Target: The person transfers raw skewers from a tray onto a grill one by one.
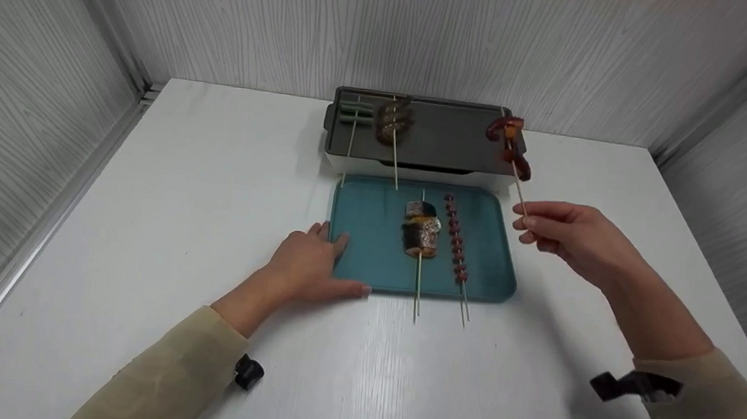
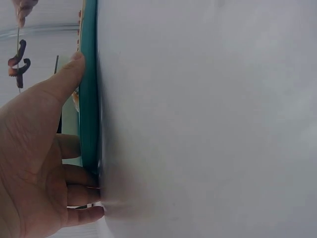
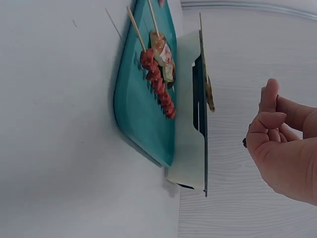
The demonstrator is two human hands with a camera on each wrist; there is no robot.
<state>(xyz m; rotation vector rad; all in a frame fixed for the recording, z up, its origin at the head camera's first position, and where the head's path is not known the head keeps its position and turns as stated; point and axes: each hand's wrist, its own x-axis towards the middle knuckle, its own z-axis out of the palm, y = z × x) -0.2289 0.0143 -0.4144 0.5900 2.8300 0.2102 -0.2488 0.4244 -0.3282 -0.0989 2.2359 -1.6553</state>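
In the head view my right hand (image 1: 559, 232) pinches the lower stick of a food skewer (image 1: 510, 137) between thumb and fingers. Curled dark-red pieces and an orange piece are threaded on it, and it overlaps the right end of the dark grill plate (image 1: 444, 139). My left hand (image 1: 307, 264) rests at the near left corner of the teal tray (image 1: 365, 235). Its thumb lies along the front rim, as the left wrist view also shows, while the other fingers spread along the left side. In the right wrist view, the right hand (image 3: 285, 141) hides most of its skewer.
On the tray lie a skewer of thick silvery-dark chunks (image 1: 421, 236) and one of small red pieces (image 1: 455, 241), their sticks past the front rim. A skewer of green pieces (image 1: 356, 113) and a brown one (image 1: 394, 122) lie on the grill's left. Wood-grain panels (image 1: 425, 35) enclose the white table (image 1: 231, 173).
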